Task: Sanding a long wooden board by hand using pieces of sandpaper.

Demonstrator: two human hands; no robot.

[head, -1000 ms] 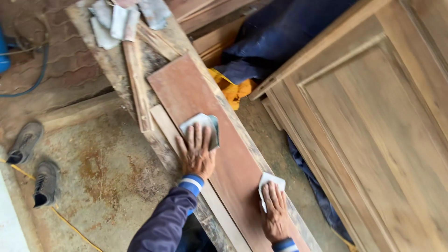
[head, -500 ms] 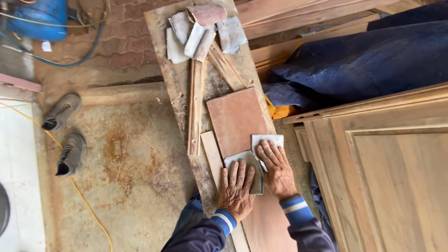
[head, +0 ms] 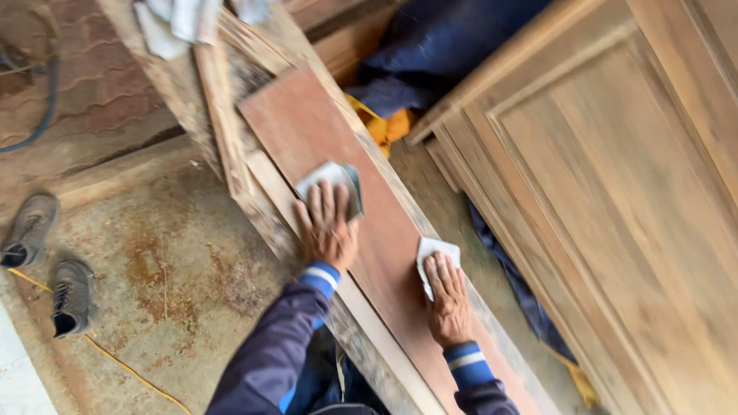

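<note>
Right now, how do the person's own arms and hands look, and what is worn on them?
Both hands are bare, with no gloves: the left hand and the right hand. Each arm is covered by a long dark navy sleeve. The left sleeve and the right sleeve each end in a bright blue cuff with a pale stripe. No watch or ring can be made out.

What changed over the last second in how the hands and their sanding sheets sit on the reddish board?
Half a second ago both hands were side by side; now the left hand with its grey sheet sits farther up the reddish board, and the right hand with its white sheet nearer. Both stay flat on their sheets; the board has not shifted.
</note>
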